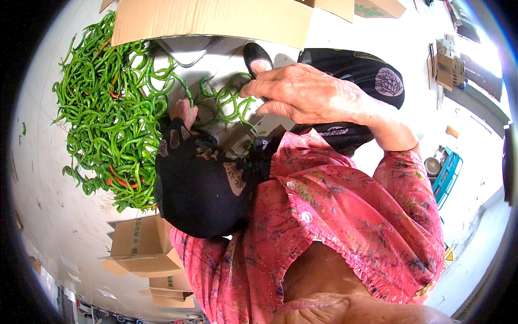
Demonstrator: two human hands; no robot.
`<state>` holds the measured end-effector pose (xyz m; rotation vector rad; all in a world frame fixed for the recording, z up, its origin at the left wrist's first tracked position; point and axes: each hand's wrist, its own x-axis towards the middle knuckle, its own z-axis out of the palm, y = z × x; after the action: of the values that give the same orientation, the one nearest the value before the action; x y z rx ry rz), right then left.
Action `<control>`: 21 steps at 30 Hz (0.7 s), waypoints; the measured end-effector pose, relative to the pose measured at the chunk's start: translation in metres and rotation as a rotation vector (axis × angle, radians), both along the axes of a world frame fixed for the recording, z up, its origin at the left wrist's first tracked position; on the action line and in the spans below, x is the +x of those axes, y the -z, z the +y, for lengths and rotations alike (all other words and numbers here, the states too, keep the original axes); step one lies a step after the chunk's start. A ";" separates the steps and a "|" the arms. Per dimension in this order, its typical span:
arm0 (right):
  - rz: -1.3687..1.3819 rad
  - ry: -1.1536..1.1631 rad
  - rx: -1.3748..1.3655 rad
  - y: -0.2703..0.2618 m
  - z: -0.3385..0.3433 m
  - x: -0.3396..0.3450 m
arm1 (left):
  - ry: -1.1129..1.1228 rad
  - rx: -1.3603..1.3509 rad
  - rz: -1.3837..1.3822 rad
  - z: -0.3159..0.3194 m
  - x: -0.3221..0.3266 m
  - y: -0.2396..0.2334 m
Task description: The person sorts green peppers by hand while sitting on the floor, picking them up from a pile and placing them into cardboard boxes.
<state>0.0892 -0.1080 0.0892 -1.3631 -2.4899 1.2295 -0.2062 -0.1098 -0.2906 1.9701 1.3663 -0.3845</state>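
My left hand is beside the pile, its fingers closed at the end of a long green chili pepper. My right hand reaches in from the right, palm down. Its fingertips are at the edge of a small group of green chili peppers between my legs; whether they grip one cannot be told. A large heap of curly green chili peppers lies on the floor at the left, with a few red ones among them. My knee in dark patterned trousers hides part of my left arm.
A big cardboard box stands in front of me. Open cardboard boxes are at the lower left. Further cardboard is stacked at the upper right. A teal metal cart stands right. My shoe is near the front box.
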 end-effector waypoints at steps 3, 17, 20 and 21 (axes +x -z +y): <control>0.011 -0.012 0.040 -0.001 -0.002 0.003 | -0.357 -0.022 -0.248 0.002 -0.005 -0.018; -0.007 -0.094 0.091 -0.021 -0.017 0.001 | -0.453 -0.334 -0.436 0.031 -0.010 -0.183; -0.021 -0.098 0.184 -0.014 -0.016 -0.003 | -0.747 -0.420 -0.831 0.034 -0.023 -0.189; -0.054 -0.102 0.156 -0.015 -0.015 -0.003 | -0.963 -0.403 -0.890 0.034 -0.030 -0.191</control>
<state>0.0862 -0.1232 0.1039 -1.2636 -2.6585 1.0014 -0.2361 -0.0759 -0.0993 0.7814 1.2839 0.5684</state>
